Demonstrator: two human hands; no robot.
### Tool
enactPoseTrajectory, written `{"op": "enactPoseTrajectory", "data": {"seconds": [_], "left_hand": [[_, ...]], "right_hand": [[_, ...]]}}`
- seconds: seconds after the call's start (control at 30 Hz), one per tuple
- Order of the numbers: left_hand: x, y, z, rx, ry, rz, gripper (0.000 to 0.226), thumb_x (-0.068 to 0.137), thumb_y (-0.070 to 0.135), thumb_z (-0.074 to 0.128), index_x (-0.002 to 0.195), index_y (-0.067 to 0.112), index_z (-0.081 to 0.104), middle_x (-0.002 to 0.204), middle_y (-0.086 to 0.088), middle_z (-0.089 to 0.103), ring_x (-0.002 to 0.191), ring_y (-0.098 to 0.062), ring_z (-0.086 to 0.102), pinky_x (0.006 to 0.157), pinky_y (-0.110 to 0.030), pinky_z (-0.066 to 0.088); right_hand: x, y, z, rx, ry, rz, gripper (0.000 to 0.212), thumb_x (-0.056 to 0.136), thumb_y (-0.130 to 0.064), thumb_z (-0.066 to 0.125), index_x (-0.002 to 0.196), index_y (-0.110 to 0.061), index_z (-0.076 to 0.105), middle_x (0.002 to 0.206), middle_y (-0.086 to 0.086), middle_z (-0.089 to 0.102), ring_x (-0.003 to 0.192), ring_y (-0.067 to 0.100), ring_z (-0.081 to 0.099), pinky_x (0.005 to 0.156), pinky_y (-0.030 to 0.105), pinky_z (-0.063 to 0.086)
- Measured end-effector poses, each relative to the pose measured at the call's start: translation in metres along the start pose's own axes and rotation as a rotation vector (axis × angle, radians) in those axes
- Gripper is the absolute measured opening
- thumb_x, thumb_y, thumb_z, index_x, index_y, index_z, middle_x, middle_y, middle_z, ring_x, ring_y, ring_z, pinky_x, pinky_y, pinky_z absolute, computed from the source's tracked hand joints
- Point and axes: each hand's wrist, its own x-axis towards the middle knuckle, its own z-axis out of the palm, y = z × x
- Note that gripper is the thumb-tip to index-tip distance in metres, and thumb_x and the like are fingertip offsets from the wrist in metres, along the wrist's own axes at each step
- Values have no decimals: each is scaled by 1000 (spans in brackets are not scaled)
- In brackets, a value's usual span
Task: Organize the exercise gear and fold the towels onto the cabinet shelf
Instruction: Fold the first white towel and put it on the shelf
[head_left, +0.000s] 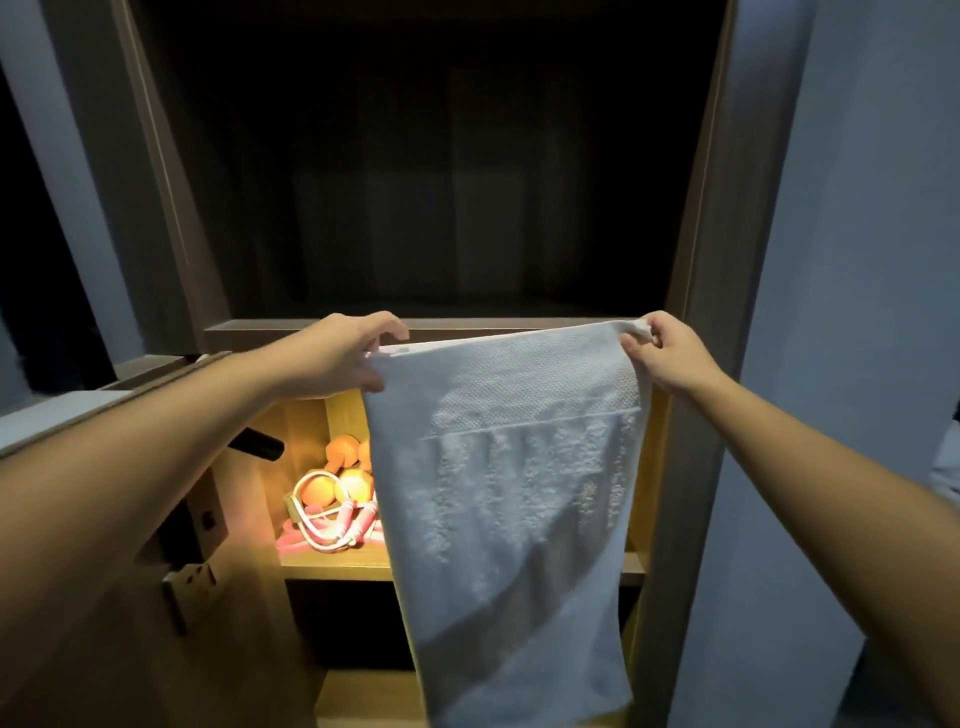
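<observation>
The white towel (519, 493) hangs in front of the lit cabinet shelf (337, 564), its top edge stretched between my left hand (343, 353) and right hand (670, 353), each pinching a corner. To fold it well, I judge I should keep that edge taut and level, then bring the corners together squarely. It is soft, limp terry with a flatter woven band near the top; left of it lie rounded orange dumbbells (343, 452) and a coiled pink-and-white jump rope (332, 525).

Partly behind the towel (511, 499), orange dumbbells (340, 451)
</observation>
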Motion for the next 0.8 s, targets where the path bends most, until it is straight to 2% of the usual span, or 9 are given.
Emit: {"op": "enactPoseTrajectory", "data": {"seconds": [0.17, 0.27, 0.33, 0.4, 0.47, 0.53, 0.63, 0.73, 0.8], "left_hand": [[-9, 4, 17, -164, 102, -53, 66, 84, 8, 74, 142, 25, 47, 112, 6, 50, 102, -13, 52, 75, -18, 47], [-7, 4, 29, -18, -33, -181, 25, 85, 17, 74, 110, 16, 68, 105, -1, 53, 93, -16, 54, 72, -21, 48], [-6, -1, 33, -63, -113, -285, 14, 86, 22, 73, 93, 12, 68, 96, -6, 60, 84, -17, 59, 63, -20, 47], [-7, -7, 40, -407, -62, -386, 12, 87, 22, 71, 89, 13, 65, 96, -9, 63, 87, -20, 63, 65, -22, 51], [-8, -1, 57, -923, 99, -494, 10, 89, 19, 69, 95, 14, 63, 107, -9, 64, 98, -22, 65, 76, -31, 57], [-6, 10, 78, -1235, 297, -581, 12, 92, 26, 65, 100, 18, 64, 113, -6, 65, 105, -23, 63, 89, -40, 56], [10, 33, 94, -1092, 505, -619, 23, 99, 40, 51, 95, 20, 62, 102, -4, 65, 92, -18, 62, 80, -35, 54], [25, 60, 89, -796, 704, -477, 30, 103, 41, 39, 101, 17, 57, 87, 3, 58, 77, -9, 54, 63, -24, 43], [31, 67, 79, -674, 782, -372, 32, 104, 41, 37, 97, 16, 55, 83, 3, 55, 74, -10, 53, 62, -27, 41]], "right_hand": [[0, 2, 5, 230, 47, 44, 4, 99, -24, 57, 101, -21, 57, 103, 5, 65, 94, 19, 61, 77, 34, 51], [-4, 1, 12, 294, 52, 35, 3, 99, -25, 56, 97, -28, 57, 102, 0, 66, 93, 14, 62, 74, 29, 52], [-8, 0, 14, 308, 64, 25, 6, 99, -29, 55, 94, -32, 56, 96, -7, 64, 85, 5, 61, 65, 19, 48], [-8, 1, 12, 313, 104, 23, 8, 100, -32, 53, 92, -33, 54, 92, -9, 62, 81, 2, 59, 64, 18, 46], [-5, 2, 7, 307, 153, 30, 8, 100, -34, 52, 92, -33, 53, 94, -7, 62, 85, 6, 59, 68, 23, 44], [-2, 1, 7, 319, 170, 44, 8, 100, -35, 52, 99, -28, 55, 99, -5, 63, 90, 9, 59, 70, 26, 45], [-4, -2, 16, 294, 158, 81, 18, 100, -37, 51, 104, -20, 58, 96, -6, 63, 89, 10, 59, 67, 27, 45], [-8, -7, 28, 222, 203, 58, 24, 102, -38, 46, 98, -17, 58, 92, -6, 62, 86, 9, 58, 68, 26, 45], [-11, -7, 27, 141, 270, 15, 25, 102, -40, 43, 105, -17, 54, 93, -9, 59, 84, 6, 56, 65, 24, 43]]}}
